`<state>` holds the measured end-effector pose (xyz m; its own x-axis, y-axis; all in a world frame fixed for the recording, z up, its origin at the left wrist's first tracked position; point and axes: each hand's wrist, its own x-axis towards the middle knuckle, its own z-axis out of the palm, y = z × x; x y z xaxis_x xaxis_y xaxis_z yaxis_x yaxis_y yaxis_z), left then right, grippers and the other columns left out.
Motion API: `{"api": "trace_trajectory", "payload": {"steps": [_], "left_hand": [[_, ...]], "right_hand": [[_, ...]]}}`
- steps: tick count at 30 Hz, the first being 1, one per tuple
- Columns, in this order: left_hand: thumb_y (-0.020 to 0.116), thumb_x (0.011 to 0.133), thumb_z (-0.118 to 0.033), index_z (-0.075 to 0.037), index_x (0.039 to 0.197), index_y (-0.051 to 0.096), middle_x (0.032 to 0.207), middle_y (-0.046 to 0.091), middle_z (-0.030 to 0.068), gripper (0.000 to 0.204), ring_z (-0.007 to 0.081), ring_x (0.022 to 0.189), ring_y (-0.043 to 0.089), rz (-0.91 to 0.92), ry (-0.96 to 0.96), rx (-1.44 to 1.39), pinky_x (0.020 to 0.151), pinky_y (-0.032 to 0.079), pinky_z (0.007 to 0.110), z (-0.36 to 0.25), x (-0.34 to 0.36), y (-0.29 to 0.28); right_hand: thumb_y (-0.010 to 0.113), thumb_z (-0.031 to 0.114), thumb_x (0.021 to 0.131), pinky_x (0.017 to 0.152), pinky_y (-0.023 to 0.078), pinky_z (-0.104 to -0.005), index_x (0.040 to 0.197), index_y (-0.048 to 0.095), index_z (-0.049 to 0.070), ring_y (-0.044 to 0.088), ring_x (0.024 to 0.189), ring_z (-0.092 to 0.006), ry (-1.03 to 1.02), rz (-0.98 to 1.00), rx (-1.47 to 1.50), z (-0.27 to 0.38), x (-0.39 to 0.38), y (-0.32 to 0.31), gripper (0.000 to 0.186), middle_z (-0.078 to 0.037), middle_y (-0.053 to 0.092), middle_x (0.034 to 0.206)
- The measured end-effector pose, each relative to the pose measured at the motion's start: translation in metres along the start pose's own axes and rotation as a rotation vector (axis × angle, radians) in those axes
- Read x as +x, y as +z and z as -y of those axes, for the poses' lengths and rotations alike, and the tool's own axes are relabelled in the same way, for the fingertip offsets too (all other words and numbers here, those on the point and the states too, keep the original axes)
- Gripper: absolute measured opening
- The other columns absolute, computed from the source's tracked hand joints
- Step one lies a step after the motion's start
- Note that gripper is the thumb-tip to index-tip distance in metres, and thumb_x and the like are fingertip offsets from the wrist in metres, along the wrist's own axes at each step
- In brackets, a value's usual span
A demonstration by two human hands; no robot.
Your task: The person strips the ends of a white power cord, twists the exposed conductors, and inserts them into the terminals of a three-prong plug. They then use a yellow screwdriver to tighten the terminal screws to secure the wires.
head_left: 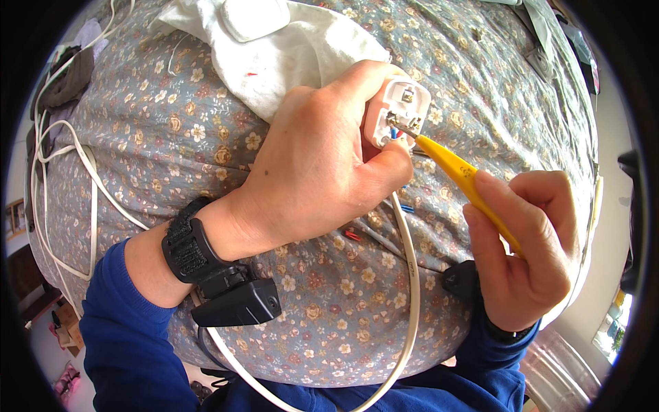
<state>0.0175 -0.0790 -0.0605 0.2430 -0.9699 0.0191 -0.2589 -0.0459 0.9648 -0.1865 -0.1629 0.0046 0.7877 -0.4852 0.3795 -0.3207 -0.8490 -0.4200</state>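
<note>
Your left hand clenches the opened white plastic plug mid-terminal-tightening, right hand gripping the yellow-handled screwdriver, tip in the screw; next, judge steady turning without slipping.

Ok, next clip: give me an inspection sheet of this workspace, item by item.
Surface: floral grey fabric over a rounded cushion-like mass.
Job's things: open white plug with its inner terminals showing; yellow-handled screwdriver, tip in the plug.
Clutter: white cloth with the white plug cover on it; small red and blue wire scraps on the fabric.
Grippers: left hand grips the plug; right hand grips the screwdriver handle; a black wrist device on the left wrist.
Cables: white flat cable runs from the plug toward the person; more white cable loops at the left.
Surroundings: dark cloth at the far left; the rest too distorted to tell.
</note>
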Motion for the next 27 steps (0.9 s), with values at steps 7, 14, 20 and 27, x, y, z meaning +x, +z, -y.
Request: {"api": "trace_trajectory", "payload": {"steps": [7, 14, 20, 27], "left_hand": [[0.061, 0.09, 0.0, 0.006, 0.135, 0.051, 0.106, 0.069, 0.008, 0.046, 0.0068, 0.091, 0.065, -0.023, 0.005, 0.0, 0.076, 0.055, 0.023, 0.0, 0.0, 0.002], [0.063, 0.09, -0.001, 0.007, 0.135, 0.051, 0.106, 0.069, 0.009, 0.046, 0.0082, 0.092, 0.067, -0.027, 0.061, 0.038, 0.077, 0.057, 0.025, 0.002, -0.001, 0.001], [0.062, 0.09, 0.001, 0.007, 0.135, 0.051, 0.107, 0.069, 0.0082, 0.047, 0.0076, 0.093, 0.065, -0.032, 0.065, 0.031, 0.078, 0.057, 0.025, 0.002, 0.0, 0.002], [0.061, 0.09, 0.002, 0.006, 0.137, 0.051, 0.109, 0.068, 0.0084, 0.049, 0.0075, 0.092, 0.065, -0.031, 0.017, 0.022, 0.077, 0.056, 0.024, 0.0, -0.001, 0.002]], "right_hand": [[0.083, -0.004, 0.072, 0.054, 0.042, -0.0251, 0.109, 0.078, 0.0, 0.057, 0.065, -0.0153, -0.033, 0.012, -0.085, 0.008, -0.001, -0.002, 0.037, -0.009, 0.059, 0.078], [0.082, -0.001, 0.079, 0.056, 0.044, -0.0247, 0.117, 0.072, -0.002, 0.057, 0.065, -0.0129, -0.058, 0.045, -0.09, 0.003, 0.002, -0.001, 0.039, -0.009, 0.061, 0.079], [0.088, -0.005, 0.068, 0.06, 0.048, -0.0264, 0.102, 0.068, 0.004, 0.058, 0.073, -0.0175, -0.004, -0.011, -0.115, 0.01, 0.0, 0.003, 0.041, -0.01, 0.058, 0.087], [0.089, -0.002, 0.068, 0.057, 0.046, -0.0261, 0.1, 0.075, 0.0, 0.06, 0.072, -0.0172, -0.012, -0.086, -0.15, 0.013, 0.002, 0.001, 0.035, -0.01, 0.059, 0.084]]}}
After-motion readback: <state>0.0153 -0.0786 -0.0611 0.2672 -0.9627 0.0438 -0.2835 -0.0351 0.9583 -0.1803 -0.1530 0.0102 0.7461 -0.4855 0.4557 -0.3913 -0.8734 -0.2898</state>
